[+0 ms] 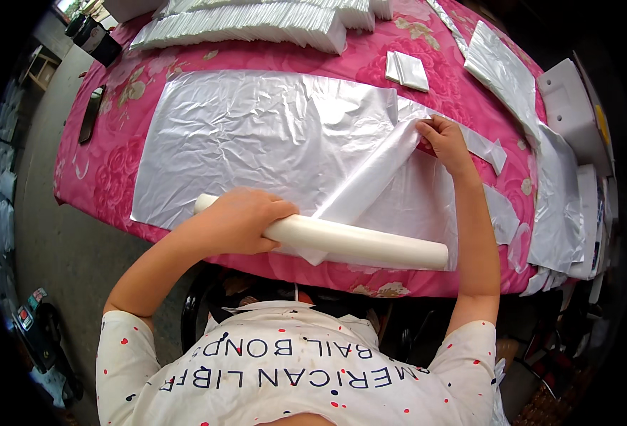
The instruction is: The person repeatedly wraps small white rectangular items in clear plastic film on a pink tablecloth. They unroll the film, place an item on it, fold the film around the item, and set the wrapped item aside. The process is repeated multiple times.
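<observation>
My left hand (246, 219) is closed around a cream-white tube or roll (370, 243), which lies slantwise over the near edge of the table. Beneath it spreads a large, thin, silvery-white plastic sheet (235, 135), creased all over. With a pinch, my right hand (441, 138) grips the upper end of a folded flap (370, 174) of this sheet. The flap runs from my right fingers down to the roll. Part of the roll is hidden under my left hand.
A pink flowered cloth (107, 177) covers the table. Stacks of folded white sheets (256, 28) stand at the back, with a small folded packet (407, 70) nearer. A phone (92, 113) lies left; a white box (576, 106) and more sheeting (558, 199) are right.
</observation>
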`<state>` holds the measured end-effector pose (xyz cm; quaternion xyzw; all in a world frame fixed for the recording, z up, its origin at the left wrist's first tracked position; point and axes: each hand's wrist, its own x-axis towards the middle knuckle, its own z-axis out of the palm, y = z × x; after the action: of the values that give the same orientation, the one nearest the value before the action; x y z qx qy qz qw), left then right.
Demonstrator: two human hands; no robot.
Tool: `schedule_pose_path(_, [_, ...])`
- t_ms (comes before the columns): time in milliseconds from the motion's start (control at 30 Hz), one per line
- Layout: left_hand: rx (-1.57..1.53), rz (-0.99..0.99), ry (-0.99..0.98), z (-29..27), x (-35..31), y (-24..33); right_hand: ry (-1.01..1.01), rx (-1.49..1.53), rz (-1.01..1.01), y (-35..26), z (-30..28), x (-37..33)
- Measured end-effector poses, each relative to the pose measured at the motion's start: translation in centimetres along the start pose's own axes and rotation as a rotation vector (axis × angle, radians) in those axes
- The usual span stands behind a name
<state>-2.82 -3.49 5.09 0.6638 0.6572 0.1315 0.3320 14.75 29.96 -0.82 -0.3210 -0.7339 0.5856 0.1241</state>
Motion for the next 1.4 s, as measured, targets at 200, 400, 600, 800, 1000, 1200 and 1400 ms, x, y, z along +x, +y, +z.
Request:
schedule_pose_path(200, [0.286,0.588,0.353,4.2,3.8,0.0,-0.106,-0.056,0.069,-1.8,1.8,1.2])
schedule_pose_path(400, [0.346,0.48,0.08,7.6,2.5,0.0,-0.154,-0.157,0.094,-1.8,1.2,2.4])
schedule_pose_path(600, [0.327,0.413,0.08,9.8,2.1,0.8,-0.051,-0.038,0.103,-2.5,0.5,2.2])
schedule_pose_path(800, [0.352,0.282,0.15,12.7,1.6,3.0,-0.19,-0.379,-0.276,-5.6,5.5,-7.3])
schedule_pose_path(1000, [0.435,0.245,0.179,13.4,1.7,4.0,0.01,-0.901,-0.537,-2.6,9.1,-13.6])
schedule_pose_path(1200, [0.232,0.361,0.14,12.2,2.0,3.3,0.316,-0.927,-0.332,0.3,1.5,-11.7])
schedule_pose_path(1400, [0.244,0.486,0.084,9.4,3.6,1.8,0.431,-0.749,-0.149,0.8,-2.4,-12.5])
